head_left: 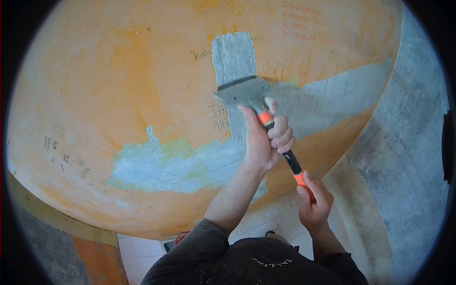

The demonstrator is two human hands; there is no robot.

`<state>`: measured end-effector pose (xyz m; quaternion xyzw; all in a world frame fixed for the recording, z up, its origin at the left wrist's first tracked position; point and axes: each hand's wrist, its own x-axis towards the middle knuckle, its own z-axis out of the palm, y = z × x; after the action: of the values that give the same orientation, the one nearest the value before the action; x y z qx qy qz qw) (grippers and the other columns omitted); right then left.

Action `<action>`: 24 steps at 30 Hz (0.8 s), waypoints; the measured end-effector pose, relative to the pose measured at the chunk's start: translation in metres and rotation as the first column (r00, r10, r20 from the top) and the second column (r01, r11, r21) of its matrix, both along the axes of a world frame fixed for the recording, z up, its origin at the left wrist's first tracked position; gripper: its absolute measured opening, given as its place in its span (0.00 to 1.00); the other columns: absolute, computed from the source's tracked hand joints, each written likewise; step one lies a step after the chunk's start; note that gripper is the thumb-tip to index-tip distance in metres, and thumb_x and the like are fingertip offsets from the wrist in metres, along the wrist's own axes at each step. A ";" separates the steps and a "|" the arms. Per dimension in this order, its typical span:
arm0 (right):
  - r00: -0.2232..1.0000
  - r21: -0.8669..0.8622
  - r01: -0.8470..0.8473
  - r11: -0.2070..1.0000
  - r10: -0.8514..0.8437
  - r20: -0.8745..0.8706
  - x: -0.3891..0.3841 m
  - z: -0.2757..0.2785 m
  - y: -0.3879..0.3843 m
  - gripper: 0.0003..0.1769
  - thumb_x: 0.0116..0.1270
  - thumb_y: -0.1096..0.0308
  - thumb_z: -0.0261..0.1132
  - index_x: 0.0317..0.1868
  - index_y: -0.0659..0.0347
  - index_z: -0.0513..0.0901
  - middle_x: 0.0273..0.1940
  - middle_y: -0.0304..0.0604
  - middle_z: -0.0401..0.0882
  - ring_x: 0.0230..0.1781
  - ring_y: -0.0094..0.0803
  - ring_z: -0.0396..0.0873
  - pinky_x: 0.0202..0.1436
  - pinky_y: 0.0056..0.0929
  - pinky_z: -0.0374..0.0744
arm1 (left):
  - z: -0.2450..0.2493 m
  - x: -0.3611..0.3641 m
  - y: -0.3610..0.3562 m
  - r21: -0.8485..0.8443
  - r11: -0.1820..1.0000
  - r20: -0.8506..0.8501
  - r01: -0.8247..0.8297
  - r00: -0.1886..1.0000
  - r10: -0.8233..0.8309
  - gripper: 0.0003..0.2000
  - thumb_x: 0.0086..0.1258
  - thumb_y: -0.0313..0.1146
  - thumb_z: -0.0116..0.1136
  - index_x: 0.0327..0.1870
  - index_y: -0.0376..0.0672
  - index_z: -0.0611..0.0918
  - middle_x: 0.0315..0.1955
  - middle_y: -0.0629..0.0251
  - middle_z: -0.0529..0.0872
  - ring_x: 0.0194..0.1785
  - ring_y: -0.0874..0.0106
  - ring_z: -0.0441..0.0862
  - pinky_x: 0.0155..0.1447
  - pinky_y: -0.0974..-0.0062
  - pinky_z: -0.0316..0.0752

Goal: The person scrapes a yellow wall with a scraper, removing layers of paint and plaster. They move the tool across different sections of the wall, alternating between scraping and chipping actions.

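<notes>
A wide scraper (244,91) with a black and orange handle lies against the orange painted wall (166,85). Its blade edge touches the lower part of a bare grey strip (232,54). Just below the scraper's head, my left hand (266,135) is wrapped round the upper handle, its thumb along the side. My right hand (316,199) grips the orange lower end of the same handle. Grey scraped patches (180,166) spread to the left and right of the scraper, and handwriting shows beside the strip.
White floor tiles (137,251) lie below the wall. On the right is a rough blue-grey surface (408,137). An orange and grey surface (97,256) shows at the lower left. More red writing (304,21) is on the upper wall.
</notes>
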<state>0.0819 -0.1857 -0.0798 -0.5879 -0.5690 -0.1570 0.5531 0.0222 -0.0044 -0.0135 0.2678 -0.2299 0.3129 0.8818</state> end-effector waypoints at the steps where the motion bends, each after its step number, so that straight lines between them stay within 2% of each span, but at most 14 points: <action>1: 1.000 -0.002 0.001 1.000 -0.001 0.001 0.001 0.004 0.002 0.18 0.64 0.79 0.67 0.55 0.68 0.81 0.30 0.47 0.81 0.23 0.33 0.78 0.25 0.25 0.73 | 0.005 0.000 0.003 0.012 1.000 0.002 -0.003 1.000 0.003 0.31 0.71 0.72 0.28 0.44 0.53 0.70 0.15 0.80 0.56 0.14 0.84 0.50 0.18 0.83 0.52; 6: 0.999 -0.010 0.003 1.000 -0.003 0.035 0.008 -0.002 -0.001 0.18 0.63 0.79 0.67 0.55 0.67 0.81 0.29 0.46 0.80 0.22 0.32 0.77 0.23 0.26 0.72 | -0.011 0.004 0.001 -0.019 0.999 -0.006 -0.031 0.999 0.031 0.31 0.71 0.72 0.27 0.45 0.52 0.71 0.15 0.79 0.56 0.15 0.83 0.52 0.18 0.82 0.53; 8: 0.999 0.011 -0.004 1.000 0.003 0.043 0.010 -0.003 0.002 0.19 0.63 0.79 0.67 0.55 0.67 0.81 0.28 0.45 0.79 0.21 0.32 0.76 0.23 0.27 0.71 | -0.015 0.009 0.006 0.039 0.999 0.089 0.026 0.996 -0.029 0.32 0.71 0.72 0.27 0.46 0.52 0.71 0.15 0.78 0.57 0.15 0.83 0.53 0.18 0.82 0.53; 11: 0.997 -0.027 0.011 1.000 -0.008 0.076 0.014 0.010 0.004 0.19 0.63 0.79 0.67 0.55 0.67 0.81 0.28 0.45 0.79 0.21 0.32 0.76 0.23 0.27 0.71 | -0.002 0.012 0.011 0.065 0.998 0.134 0.024 0.990 -0.033 0.32 0.71 0.73 0.26 0.47 0.53 0.71 0.15 0.78 0.58 0.15 0.83 0.52 0.18 0.82 0.54; 14: 0.996 -0.011 0.000 1.000 0.001 0.086 0.020 0.001 0.002 0.19 0.63 0.79 0.67 0.56 0.66 0.81 0.28 0.45 0.80 0.21 0.31 0.75 0.23 0.26 0.71 | -0.006 0.010 0.003 -0.011 1.000 0.093 0.020 0.996 -0.019 0.32 0.70 0.73 0.25 0.47 0.52 0.70 0.15 0.78 0.58 0.15 0.83 0.53 0.18 0.82 0.55; 17: 0.997 -0.005 -0.009 1.000 0.009 0.078 0.023 -0.004 0.002 0.19 0.62 0.79 0.67 0.55 0.66 0.82 0.28 0.45 0.80 0.21 0.31 0.75 0.22 0.26 0.71 | -0.016 0.015 0.007 0.073 0.997 0.151 0.018 0.988 -0.029 0.33 0.70 0.73 0.24 0.48 0.53 0.70 0.15 0.79 0.58 0.15 0.83 0.53 0.19 0.82 0.55; 24: 0.994 -0.056 0.013 0.998 -0.007 0.107 0.030 0.003 -0.003 0.19 0.63 0.78 0.67 0.55 0.66 0.82 0.29 0.44 0.81 0.20 0.30 0.75 0.22 0.25 0.71 | -0.016 0.017 0.003 0.015 1.000 0.122 -0.026 0.992 0.024 0.33 0.70 0.73 0.24 0.54 0.55 0.69 0.15 0.79 0.58 0.14 0.83 0.53 0.19 0.82 0.55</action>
<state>0.1121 -0.1889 -0.0769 -0.5971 -0.5988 -0.1749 0.5043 0.0396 -0.0015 -0.0291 0.2584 -0.2826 0.3376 0.8599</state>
